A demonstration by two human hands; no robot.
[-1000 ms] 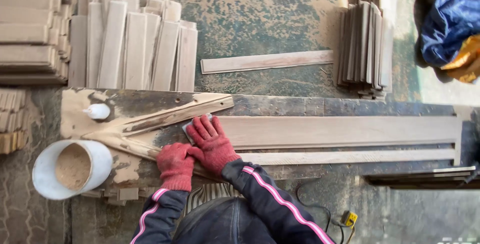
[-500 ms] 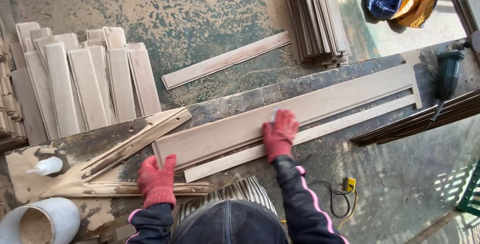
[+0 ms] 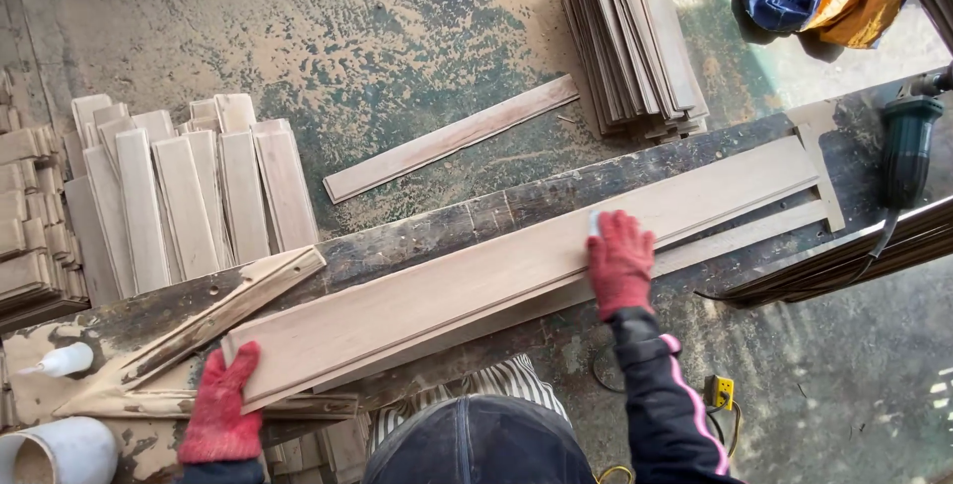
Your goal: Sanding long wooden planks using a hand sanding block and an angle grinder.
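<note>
Floor: dusty concrete (image 3: 328, 27) strewn with sawdust; short slats (image 3: 189, 196) fanned out at left, a stacked bundle of slats (image 3: 635, 47) at upper right, one loose strip (image 3: 452, 138) between them.
Tabletop: dark, worn plank (image 3: 476, 221) running diagonally across the middle.
Work piece: long pale board (image 3: 476, 280) lying flat along it, over a thinner strip.
Left hand (image 3: 220, 407): red glove, fingers curled over the board's lower-left end, steadying it.
Right hand (image 3: 620, 264): red glove, pressing something small and pale on the board's face; looks like rubbing or sanding.
Next move, my guess: even pressure along the grain, left end kept pinned.
Hard to make out: what sits under the right palm; glue bottle (image 3: 62, 362) and white bucket (image 3: 60, 449) partly cut off lower left; power tool (image 3: 908, 146) at right edge only partly seen.
</note>
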